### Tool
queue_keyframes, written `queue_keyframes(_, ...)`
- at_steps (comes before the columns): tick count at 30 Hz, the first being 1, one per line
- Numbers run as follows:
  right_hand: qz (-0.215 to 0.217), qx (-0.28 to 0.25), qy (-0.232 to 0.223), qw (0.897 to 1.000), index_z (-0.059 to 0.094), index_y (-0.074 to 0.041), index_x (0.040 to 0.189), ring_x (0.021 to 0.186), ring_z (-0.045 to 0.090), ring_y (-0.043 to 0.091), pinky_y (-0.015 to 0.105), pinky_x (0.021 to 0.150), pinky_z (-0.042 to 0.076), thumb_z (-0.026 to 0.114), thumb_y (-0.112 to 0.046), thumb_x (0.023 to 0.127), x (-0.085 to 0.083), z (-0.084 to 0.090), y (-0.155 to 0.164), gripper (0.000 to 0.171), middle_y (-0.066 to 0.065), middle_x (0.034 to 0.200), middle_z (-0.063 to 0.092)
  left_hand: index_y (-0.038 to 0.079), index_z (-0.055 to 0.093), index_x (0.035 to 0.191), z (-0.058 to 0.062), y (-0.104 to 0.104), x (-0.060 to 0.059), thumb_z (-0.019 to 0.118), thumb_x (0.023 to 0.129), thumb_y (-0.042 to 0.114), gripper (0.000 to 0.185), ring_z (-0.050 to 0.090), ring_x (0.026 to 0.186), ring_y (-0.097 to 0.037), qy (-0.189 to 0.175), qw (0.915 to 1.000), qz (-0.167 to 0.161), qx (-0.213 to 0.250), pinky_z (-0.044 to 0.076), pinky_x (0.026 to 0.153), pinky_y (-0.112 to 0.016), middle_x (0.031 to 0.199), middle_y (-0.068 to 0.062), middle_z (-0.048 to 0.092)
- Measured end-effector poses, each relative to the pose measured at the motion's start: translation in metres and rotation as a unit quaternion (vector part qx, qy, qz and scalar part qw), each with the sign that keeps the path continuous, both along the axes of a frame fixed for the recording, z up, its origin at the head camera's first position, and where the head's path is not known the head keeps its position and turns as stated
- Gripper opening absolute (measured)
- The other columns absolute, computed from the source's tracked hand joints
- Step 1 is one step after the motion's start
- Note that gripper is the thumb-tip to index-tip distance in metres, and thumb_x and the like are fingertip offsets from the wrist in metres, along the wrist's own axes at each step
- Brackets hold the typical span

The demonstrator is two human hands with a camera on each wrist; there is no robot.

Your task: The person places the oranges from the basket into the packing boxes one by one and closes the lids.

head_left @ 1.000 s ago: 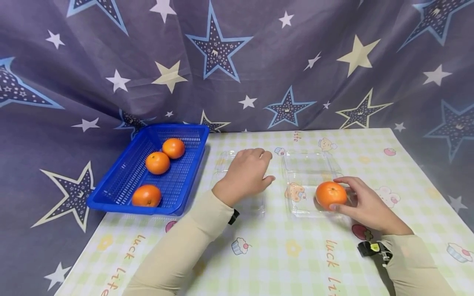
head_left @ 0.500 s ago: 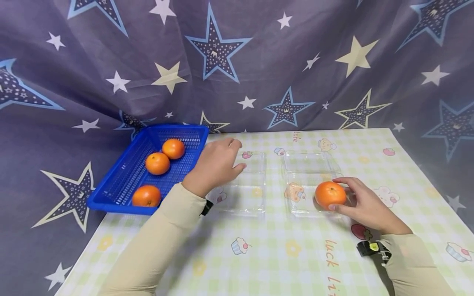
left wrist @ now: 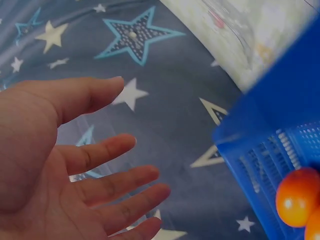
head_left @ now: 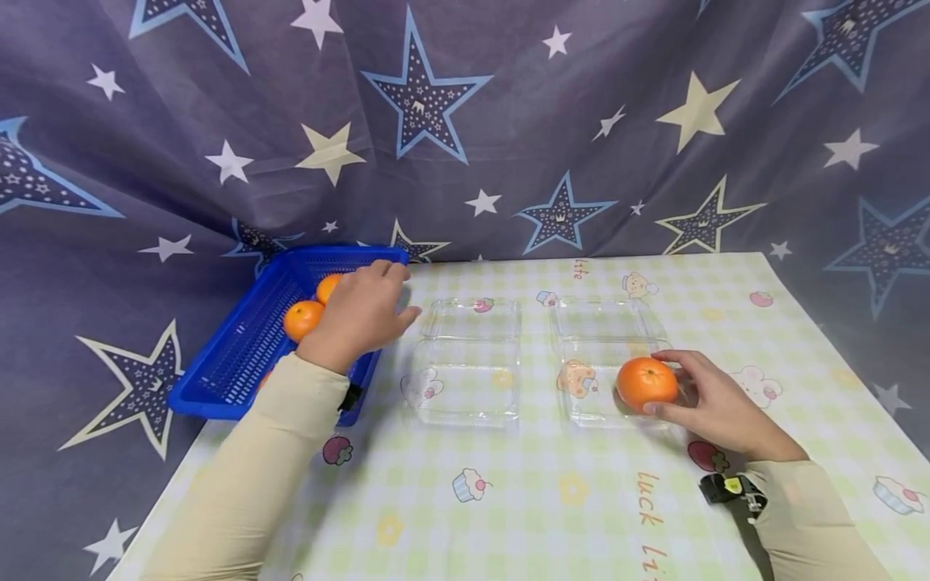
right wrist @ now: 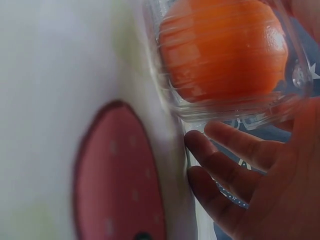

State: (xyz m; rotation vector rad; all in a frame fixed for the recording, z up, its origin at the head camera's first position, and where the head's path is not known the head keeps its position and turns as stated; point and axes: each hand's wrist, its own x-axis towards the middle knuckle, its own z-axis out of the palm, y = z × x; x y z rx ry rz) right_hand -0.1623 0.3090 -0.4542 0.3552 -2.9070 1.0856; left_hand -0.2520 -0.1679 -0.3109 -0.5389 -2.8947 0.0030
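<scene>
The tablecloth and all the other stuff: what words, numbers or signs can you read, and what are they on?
"luck": on the tablecloth, printed sideways.
"li", then a letter cut by the picture's edge: just below that, same cloth.
"life": small, near the cloth's far edge.
Too small to read: any mark on the yellow patch of the right black wristband.
I can make out no writing on the oranges, blue basket or clear boxes.

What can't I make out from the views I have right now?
Head view: the nearest orange in the blue basket, mostly hidden by the left sleeve; the farthest orange, partly covered by the left hand.
Left wrist view: the lower orange, cut off by the frame's corner.
Right wrist view: the held orange's top, cut off by the upper edge.
</scene>
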Motion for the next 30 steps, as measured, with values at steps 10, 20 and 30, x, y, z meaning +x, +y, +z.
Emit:
queue_keyframes(10,-0.007,0.011,0.003,1.0,0.046,-0.015,0.151,0.11,0.059,0.03,0.053,0.089,0.048,0.082,-0.054,0.084,0.001,0.0,0.0,0.085,0.016,0.143,0.053,0.002,0.058,0.136,0.001,-0.032,-0.008,0.071,0.095,0.036,0.055,0.059,0.123,-0.045,-0.006,0.9993,0.025,0.028,0.048,0.102,-0.062,0.14,-0.025,0.057)
queue_keyframes(20,-0.005,0.011,0.003,1.0,0.045,-0.015,0.152,0.11,0.062,0.03,0.052,0.089,0.05,0.081,-0.054,0.085,0.001,0.001,0.0,0.085,0.014,0.143,0.053,0.002,0.057,0.136,-0.002,-0.045,-0.013,0.07,0.095,0.033,0.053,0.055,0.126,-0.046,-0.007,0.9973,0.05,0.053,0.045,0.105,-0.063,0.142,-0.026,0.054)
queue_keyframes(30,-0.001,0.007,0.001,1.0,0.045,-0.016,0.152,0.111,0.063,0.03,0.053,0.091,0.049,0.081,-0.055,0.085,0.0,0.001,0.0,0.085,0.013,0.143,0.054,0.001,0.058,0.131,-0.014,-0.061,-0.021,0.071,0.093,0.03,0.05,0.059,0.111,-0.048,0.028,0.9953,0.056,0.074,0.047,0.096,-0.066,0.134,-0.027,0.057)
